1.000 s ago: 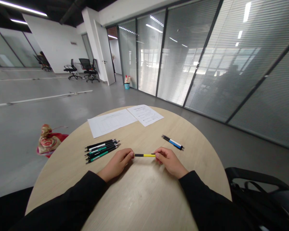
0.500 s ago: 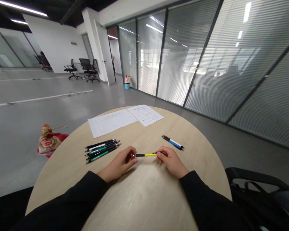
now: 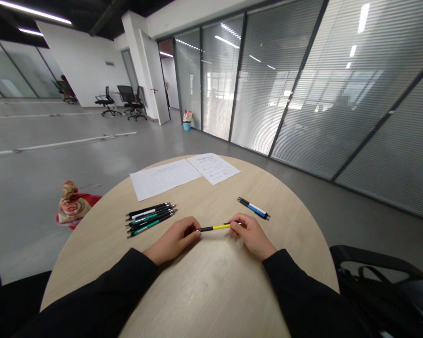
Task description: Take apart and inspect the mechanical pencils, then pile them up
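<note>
A yellow and black pen (image 3: 220,227) lies crosswise between my two hands, just over the table. My left hand (image 3: 179,236) pinches its black end between thumb and fingers. At the yellow end, my right hand (image 3: 247,233) is closed on the pen with thumb and fingertips. To the left of my left hand lies a bunch of several pens (image 3: 151,218), black with green and white parts. Beyond my right hand, a blue pen (image 3: 254,211) and a white and black pen (image 3: 257,206) rest side by side.
Two printed sheets, a wide one (image 3: 162,179) and a smaller one (image 3: 215,170), lie at the far side of the round wooden table (image 3: 204,286). A red and beige bag (image 3: 74,206) is beyond the left edge. A black chair (image 3: 377,263) stands at the right.
The left end of the yellow and black pen has dipped slightly, and my left thumb has closed in on it. My right hand has barely moved.
</note>
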A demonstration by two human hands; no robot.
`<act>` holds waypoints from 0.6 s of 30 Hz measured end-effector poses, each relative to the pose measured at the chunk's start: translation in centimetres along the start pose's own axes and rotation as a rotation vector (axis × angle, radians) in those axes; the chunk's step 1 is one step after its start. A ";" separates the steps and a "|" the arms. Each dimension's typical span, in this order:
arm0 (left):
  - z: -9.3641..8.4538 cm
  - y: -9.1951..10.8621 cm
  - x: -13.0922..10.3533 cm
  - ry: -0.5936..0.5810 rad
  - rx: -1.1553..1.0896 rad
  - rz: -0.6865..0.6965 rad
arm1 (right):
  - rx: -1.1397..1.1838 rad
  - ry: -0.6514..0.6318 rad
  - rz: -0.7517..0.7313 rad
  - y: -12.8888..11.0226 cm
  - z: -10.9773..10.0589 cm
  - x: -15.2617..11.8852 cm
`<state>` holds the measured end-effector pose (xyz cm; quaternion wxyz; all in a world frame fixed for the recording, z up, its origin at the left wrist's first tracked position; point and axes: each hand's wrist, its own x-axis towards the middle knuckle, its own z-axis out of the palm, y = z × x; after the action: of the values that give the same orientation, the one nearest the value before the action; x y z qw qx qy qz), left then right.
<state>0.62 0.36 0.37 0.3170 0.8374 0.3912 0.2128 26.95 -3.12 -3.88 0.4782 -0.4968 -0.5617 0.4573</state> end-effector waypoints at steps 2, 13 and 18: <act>0.2 -0.2 0.0 0.015 -0.003 -0.005 | -0.004 0.004 -0.010 -0.1 0.0 0.0; -0.2 0.4 0.1 -0.035 -0.016 0.026 | 0.001 0.017 -0.014 -0.1 0.0 0.1; 0.3 -0.4 0.0 0.043 -0.025 -0.014 | 0.014 0.003 -0.003 0.0 0.0 0.0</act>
<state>0.61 0.48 -0.06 0.3203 0.8259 0.4010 0.2333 26.95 -3.13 -3.86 0.4832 -0.4932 -0.5587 0.4595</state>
